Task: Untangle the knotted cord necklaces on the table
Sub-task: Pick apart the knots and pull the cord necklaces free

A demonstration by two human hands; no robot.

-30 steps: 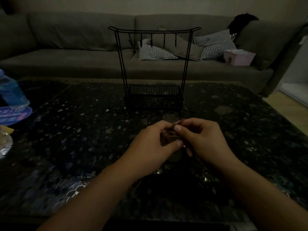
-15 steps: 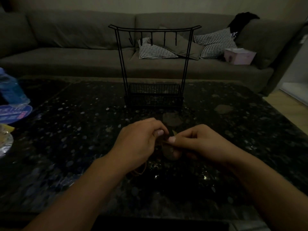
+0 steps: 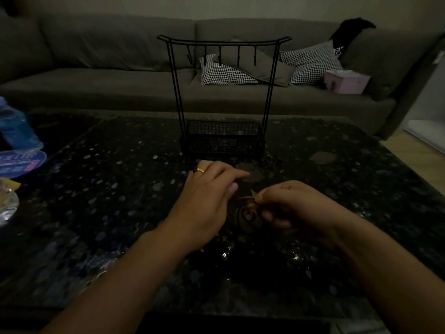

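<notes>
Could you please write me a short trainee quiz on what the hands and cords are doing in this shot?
1. True or false: the right hand pinches the cords.
2. Which hand wears a ring?
3. The black rack stands: A) beyond the hands, B) on the sofa, C) left of the bottle.

Key: 1 true; 2 the left hand, its fingers straight; 3 A.

Two bare forearms without sleeves, gold ring (image 3: 200, 170) on a finger of the left hand (image 3: 207, 203)
</notes>
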